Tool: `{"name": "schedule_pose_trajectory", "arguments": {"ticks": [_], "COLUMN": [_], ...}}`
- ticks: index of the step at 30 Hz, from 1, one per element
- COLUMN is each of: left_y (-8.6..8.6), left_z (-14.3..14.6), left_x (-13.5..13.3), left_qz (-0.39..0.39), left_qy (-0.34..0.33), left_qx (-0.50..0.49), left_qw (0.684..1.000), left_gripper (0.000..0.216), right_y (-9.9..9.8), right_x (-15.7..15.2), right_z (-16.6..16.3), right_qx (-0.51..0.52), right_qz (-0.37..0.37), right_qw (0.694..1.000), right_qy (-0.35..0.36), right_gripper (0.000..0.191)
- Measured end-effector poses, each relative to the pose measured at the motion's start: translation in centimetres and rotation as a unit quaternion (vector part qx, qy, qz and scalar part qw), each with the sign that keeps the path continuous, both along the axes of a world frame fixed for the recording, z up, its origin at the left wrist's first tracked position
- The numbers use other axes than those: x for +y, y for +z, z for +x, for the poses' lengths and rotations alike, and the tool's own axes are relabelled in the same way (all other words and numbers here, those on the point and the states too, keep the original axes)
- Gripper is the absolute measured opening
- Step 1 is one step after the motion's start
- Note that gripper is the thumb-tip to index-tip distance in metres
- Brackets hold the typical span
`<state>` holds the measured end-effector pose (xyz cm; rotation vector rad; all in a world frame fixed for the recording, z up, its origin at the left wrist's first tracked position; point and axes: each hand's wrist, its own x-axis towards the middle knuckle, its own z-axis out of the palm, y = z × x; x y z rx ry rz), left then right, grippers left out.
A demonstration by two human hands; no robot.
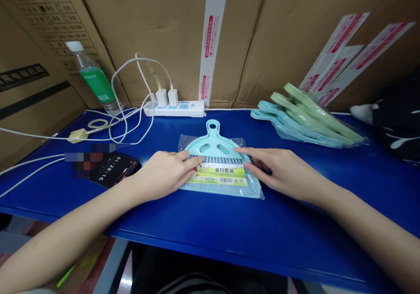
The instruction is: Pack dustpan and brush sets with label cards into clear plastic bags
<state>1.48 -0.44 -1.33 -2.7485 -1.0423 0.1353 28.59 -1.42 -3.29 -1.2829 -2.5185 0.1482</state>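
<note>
A light blue mini dustpan and brush set (213, 144) lies flat before me in a clear plastic bag, its looped handle pointing away. Across the grey bristles runs a yellow-green label (225, 176). My left hand (166, 173) rests over the bag's left side, with its fingers stretched onto the label's left end. At the right side, my right hand (284, 171) touches the bag with index finger and thumb apart; its other fingers are partly hidden. Neither hand grips the set firmly.
Back right, several bagged light blue and green sets (308, 119) lie stacked. A phone (114, 169) showing a timer is left of my left hand. Behind are a power strip (193, 109), tangled white cables (126, 123) and a bottle (96, 82). Cardboard (164, 31) walls the blue table (210, 228).
</note>
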Motion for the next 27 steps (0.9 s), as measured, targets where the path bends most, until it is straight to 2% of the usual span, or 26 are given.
{"name": "schedule_pose_trajectory", "arguments": {"ticks": [4, 8, 15, 19, 22, 24, 27], "left_y": [-0.07, -0.04, -0.36, -0.57, -0.64, -0.73, -0.95], "left_z": [0.04, 0.05, -0.15, -0.31, -0.16, 0.04, 0.33], "left_x": [0.02, -0.08, -0.08, -0.09, -0.39, -0.64, -0.82], "left_qz": [0.005, 0.01, 0.027, 0.058, 0.025, -0.006, -0.016], "left_qy": [-0.001, -0.004, -0.019, -0.07, -0.144, -0.175, -0.171], "left_qx": [0.006, 0.006, -0.014, -0.071, -0.107, -0.098, -0.061], "left_qw": [1.0, 1.0, 0.999, 0.993, 0.983, 0.98, 0.983], "left_gripper": [0.036, 0.036, 0.033, 0.029, 0.031, 0.036, 0.044], "right_y": [-0.03, -0.25, -0.08, -0.02, -0.07, -0.08, -0.04], "right_x": [-0.11, -0.08, -0.03, -0.06, 0.01, 0.02, -0.03], "right_z": [0.09, 0.08, -0.22, -0.35, -0.43, -0.45, -0.43], "right_qx": [0.011, 0.027, 0.014, 0.009, 0.016, 0.021, 0.031], "right_qz": [0.016, 0.041, 0.02, 0.003, -0.005, -0.012, -0.026], "right_qw": [1.0, 0.997, 0.992, 0.993, 0.993, 0.993, 0.993], "right_qy": [-0.009, -0.066, -0.125, -0.119, -0.119, -0.118, -0.11], "right_gripper": [0.039, 0.037, 0.036, 0.044, 0.045, 0.044, 0.037]}}
